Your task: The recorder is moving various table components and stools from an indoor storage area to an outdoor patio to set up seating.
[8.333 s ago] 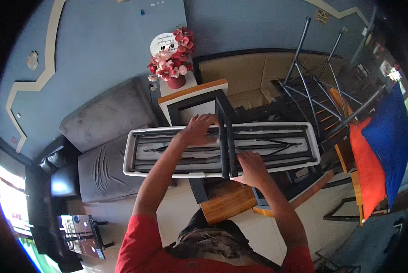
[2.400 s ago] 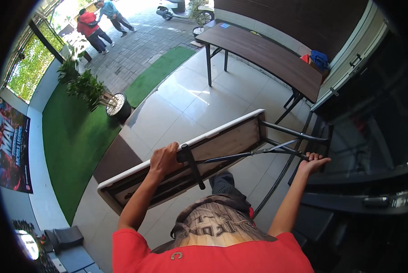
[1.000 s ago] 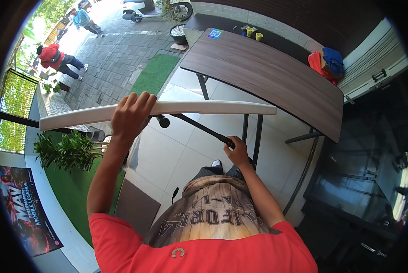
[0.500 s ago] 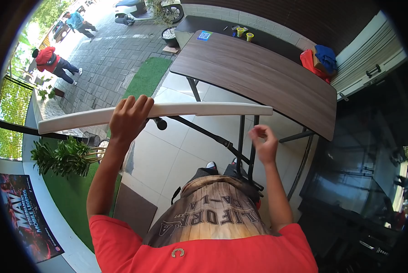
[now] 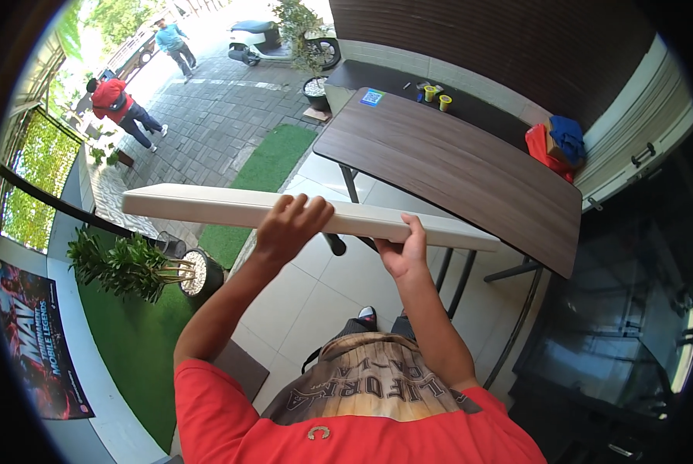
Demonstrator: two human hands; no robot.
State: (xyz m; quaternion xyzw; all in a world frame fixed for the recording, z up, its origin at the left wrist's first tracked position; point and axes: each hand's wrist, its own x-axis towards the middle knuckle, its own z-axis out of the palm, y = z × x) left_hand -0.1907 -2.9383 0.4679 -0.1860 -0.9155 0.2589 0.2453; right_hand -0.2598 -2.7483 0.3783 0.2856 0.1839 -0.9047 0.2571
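Note:
Across the middle stands a white folding table (image 5: 207,203), seen almost edge-on, with dark legs (image 5: 456,282) showing below its right half. My left hand (image 5: 294,228) is closed over its upper edge near the middle, fingers curled to the far side. To the right, my right hand (image 5: 405,251) grips the same slab from below, its thumb up against the near side; most of its fingers are hidden. Just beyond lies a brown wood-topped folding table (image 5: 455,162), whose near edge is partly behind the white one.
A dark bench (image 5: 397,83) with yellow cups (image 5: 445,102) runs along the wall. Red and blue bags (image 5: 567,139) sit by the far right corner. A potted plant (image 5: 199,274) stands at left on green turf. Two people (image 5: 122,108) are outside near a parked scooter (image 5: 257,39).
My right hand, free before, has come up and taken hold of the white table. The left hand now grips nearer its middle. The slab has tilted, its right end lower, and the view has shifted.

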